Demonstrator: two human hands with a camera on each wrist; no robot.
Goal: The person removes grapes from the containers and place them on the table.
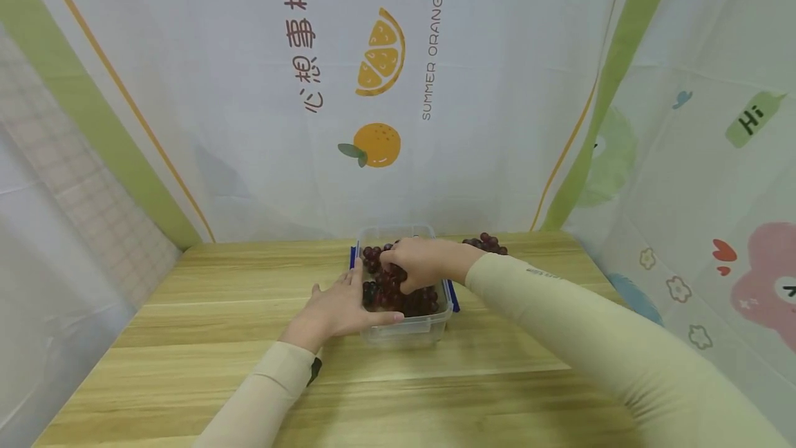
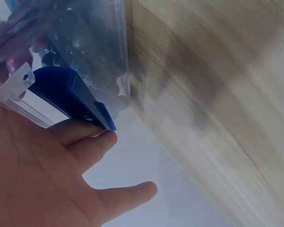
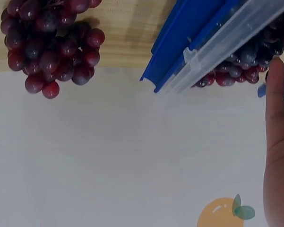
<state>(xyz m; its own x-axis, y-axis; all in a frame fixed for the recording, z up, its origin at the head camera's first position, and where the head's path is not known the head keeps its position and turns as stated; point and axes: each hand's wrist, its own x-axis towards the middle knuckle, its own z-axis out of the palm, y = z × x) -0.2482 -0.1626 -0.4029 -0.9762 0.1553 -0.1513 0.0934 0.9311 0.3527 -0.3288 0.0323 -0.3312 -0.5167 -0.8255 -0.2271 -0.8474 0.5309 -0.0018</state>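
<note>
Fingers of the left hand [image 1: 340, 306]: straight and spread, laid along the container's left side; thumb reaches over the near rim; nothing gripped.
Desk [image 1: 236, 296], left part: broad stretch of wood between left edge and left hand; widest sideways room.
Left latch flap [image 2: 68, 94]: blue, swung outward, touching the left fingers in the left wrist view.
Container [image 1: 404, 334]: clear plastic, lidless, upright near the desk's back edge; far wall close to the hanging cloth [image 1: 249, 123]; wood runs from near wall toward the person.
Grapes in container [image 1: 425, 299]: dark red, heaped against the walls, below the near rim.
Fingers of the right hand [image 1: 423, 261]: lowered inside the rim from the right, curled round grapes; gap between thumb and fingers filled by fruit.
Right latch flap [image 1: 454, 296]: blue, swung outward.
Second bunch [image 3: 52, 52]: on the desk by its back edge, right of the container, gap between them.
Desk, right part: narrower stretch, crossed by the right sleeve [image 1: 572, 310].
</note>
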